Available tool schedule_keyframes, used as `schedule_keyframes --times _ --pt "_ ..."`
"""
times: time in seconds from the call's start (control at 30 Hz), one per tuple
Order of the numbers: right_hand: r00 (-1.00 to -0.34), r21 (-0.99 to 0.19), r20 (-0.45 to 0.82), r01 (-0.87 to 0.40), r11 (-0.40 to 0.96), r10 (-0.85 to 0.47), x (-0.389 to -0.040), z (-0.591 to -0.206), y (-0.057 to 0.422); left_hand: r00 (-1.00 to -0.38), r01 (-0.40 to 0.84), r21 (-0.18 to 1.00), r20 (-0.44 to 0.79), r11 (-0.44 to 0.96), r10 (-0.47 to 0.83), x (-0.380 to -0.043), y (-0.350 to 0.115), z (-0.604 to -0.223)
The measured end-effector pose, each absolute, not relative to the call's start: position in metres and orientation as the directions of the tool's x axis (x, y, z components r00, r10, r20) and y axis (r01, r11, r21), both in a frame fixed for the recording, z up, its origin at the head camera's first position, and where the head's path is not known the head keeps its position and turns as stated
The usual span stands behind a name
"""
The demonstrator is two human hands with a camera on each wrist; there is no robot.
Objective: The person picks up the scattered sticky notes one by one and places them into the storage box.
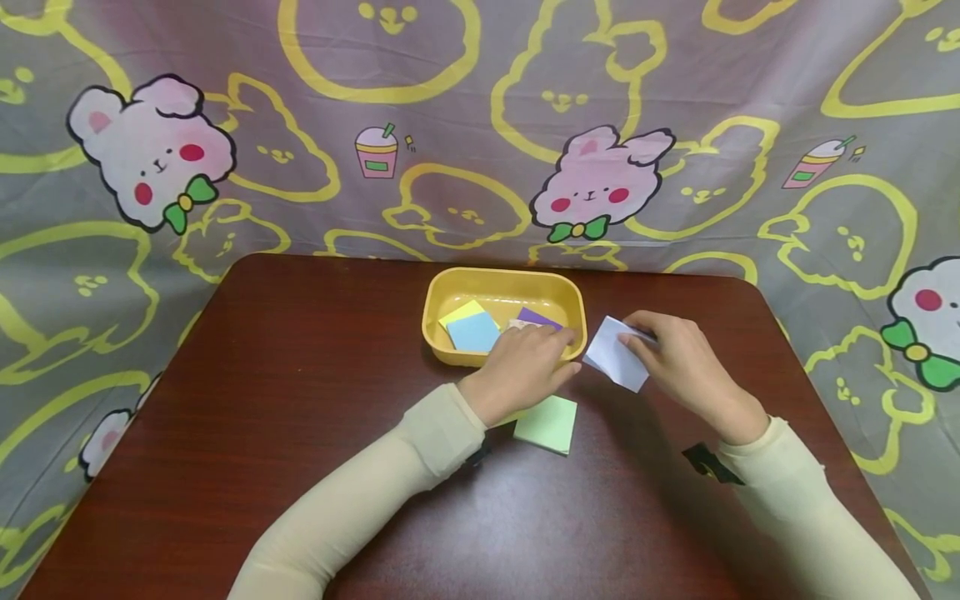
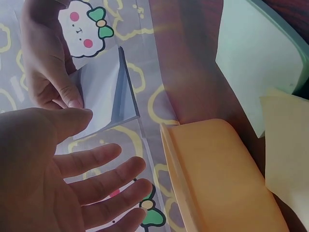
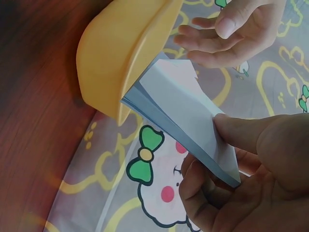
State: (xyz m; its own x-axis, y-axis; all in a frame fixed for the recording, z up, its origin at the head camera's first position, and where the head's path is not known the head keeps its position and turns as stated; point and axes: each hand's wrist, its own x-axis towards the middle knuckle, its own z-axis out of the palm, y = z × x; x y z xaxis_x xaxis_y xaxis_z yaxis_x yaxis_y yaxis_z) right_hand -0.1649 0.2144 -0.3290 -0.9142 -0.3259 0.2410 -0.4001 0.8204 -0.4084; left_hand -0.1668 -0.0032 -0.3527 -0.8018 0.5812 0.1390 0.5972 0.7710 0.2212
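My right hand [image 1: 686, 367] pinches a pale blue-white sticky note pad [image 1: 618, 358] by one corner, thumb on top, just right of the yellow plastic box [image 1: 431, 329]. In the right wrist view the top sheet of the pad [image 3: 176, 92] lifts away from the thicker stack below. My left hand [image 1: 525, 362] hovers over the box's near right rim, fingers spread and relaxed with nothing between them, as the left wrist view shows of that hand [image 2: 72, 174]. Inside the box lie a light blue note pad [image 1: 474, 332], a yellow one [image 1: 461, 312] and a purple one [image 1: 540, 317].
On the dark wooden table [image 1: 300, 400], a light green note pad [image 1: 547, 425] lies in front of the box. A pale yellow pad [image 2: 289, 150] sits beside it, mostly hidden under the left wrist in the head view. A cartoon-print curtain [image 1: 465, 208] hangs behind the table.
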Motion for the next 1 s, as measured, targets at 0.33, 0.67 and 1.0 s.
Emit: schedule_keyframes --times 0.33,0.67,1.0 --pt "-0.907 -0.405 0.253 -0.414 0.815 -0.336 -0.168 -0.328 0.210 -0.809 0.588 0.226 0.149 0.776 0.569 -0.169 -0.008 -0.354" --pt "-0.905 -0.409 0.253 -0.421 0.810 -0.342 -0.169 -0.327 0.207 -0.819 0.574 0.235 0.144 0.785 0.556 -0.170 -0.014 -0.354" --pt "-0.901 -0.408 0.267 -0.428 0.806 -0.343 -0.172 -0.325 0.203 -0.834 0.551 0.249 0.129 0.796 0.537 -0.171 -0.018 -0.354"
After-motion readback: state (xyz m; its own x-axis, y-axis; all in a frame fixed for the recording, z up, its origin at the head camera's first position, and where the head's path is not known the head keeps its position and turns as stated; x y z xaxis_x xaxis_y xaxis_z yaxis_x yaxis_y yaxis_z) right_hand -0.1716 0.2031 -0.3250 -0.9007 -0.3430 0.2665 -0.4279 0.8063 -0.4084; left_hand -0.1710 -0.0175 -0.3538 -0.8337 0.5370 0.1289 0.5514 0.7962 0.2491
